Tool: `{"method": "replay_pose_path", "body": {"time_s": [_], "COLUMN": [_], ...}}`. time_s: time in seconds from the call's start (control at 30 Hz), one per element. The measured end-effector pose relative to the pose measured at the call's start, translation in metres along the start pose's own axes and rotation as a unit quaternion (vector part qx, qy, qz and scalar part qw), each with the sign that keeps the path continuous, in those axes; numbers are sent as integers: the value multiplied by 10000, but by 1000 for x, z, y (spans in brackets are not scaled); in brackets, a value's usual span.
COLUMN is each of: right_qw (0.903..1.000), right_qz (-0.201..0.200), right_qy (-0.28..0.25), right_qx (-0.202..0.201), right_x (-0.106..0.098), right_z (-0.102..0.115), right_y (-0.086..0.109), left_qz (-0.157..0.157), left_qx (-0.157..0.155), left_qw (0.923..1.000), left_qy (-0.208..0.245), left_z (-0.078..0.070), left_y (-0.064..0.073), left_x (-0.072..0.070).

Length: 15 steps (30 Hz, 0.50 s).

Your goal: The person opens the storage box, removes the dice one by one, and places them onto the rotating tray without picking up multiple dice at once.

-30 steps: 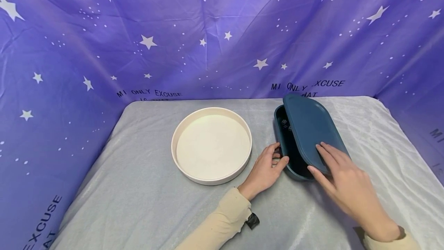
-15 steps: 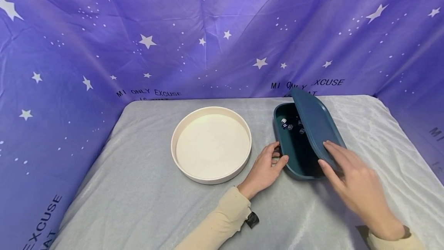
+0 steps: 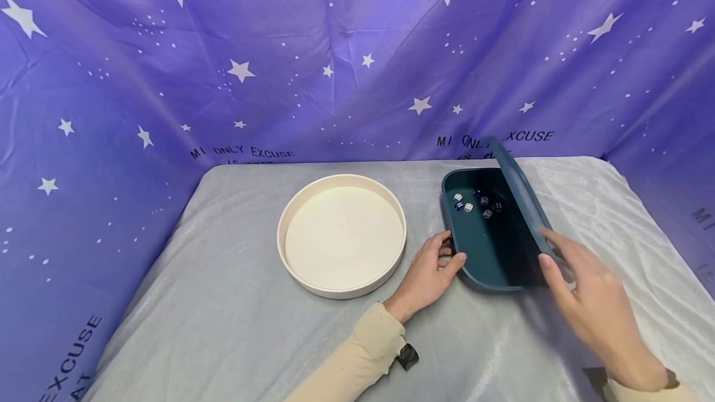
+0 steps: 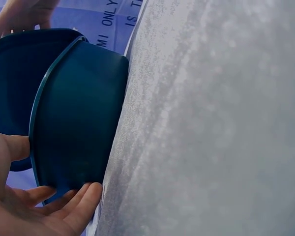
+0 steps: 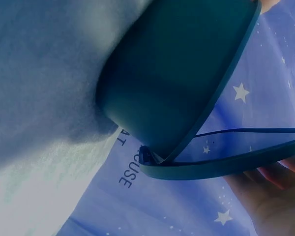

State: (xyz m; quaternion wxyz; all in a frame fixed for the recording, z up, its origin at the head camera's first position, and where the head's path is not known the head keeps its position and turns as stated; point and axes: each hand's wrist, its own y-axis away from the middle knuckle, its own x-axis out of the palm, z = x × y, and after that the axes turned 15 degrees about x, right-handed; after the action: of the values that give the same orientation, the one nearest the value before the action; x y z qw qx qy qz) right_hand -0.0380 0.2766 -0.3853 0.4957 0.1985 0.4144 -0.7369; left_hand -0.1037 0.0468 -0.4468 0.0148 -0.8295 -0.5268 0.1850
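A dark teal box stands at the right of the table in the head view. Several dice, some white and some dark, lie inside toward its far end. My left hand holds the box's left side. In the left wrist view its thumb is at the rim and its fingertips are on the outer wall. My right hand grips the near end of the lid, which is tilted steeply up along the box's right side. The right wrist view shows the lid meeting the box at one edge.
A round cream tray with a low rim stands to the left of the box. Grey cloth covers the table. A purple curtain with white stars hangs behind it and along both sides.
My right hand has swung the lid up and to the right, from lying partly over the box to steeply tilted. More of the inside and the dice show. The left hand stays in place.
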Motion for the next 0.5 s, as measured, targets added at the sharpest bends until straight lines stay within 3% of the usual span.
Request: {"method": "replay_pose_path", "body": {"time_s": [0.5], "right_qw": [9963], "right_qz": [-311], "right_qy": [-597], "right_qx": [527], "right_x": [-7], "right_z": [-10], "right_y": [-2], "left_qz": [-36], "left_qx": [-84], "left_qw": [9998], "left_qy": [170], "left_z": [1], "left_y": [0], "left_x": [0]}}
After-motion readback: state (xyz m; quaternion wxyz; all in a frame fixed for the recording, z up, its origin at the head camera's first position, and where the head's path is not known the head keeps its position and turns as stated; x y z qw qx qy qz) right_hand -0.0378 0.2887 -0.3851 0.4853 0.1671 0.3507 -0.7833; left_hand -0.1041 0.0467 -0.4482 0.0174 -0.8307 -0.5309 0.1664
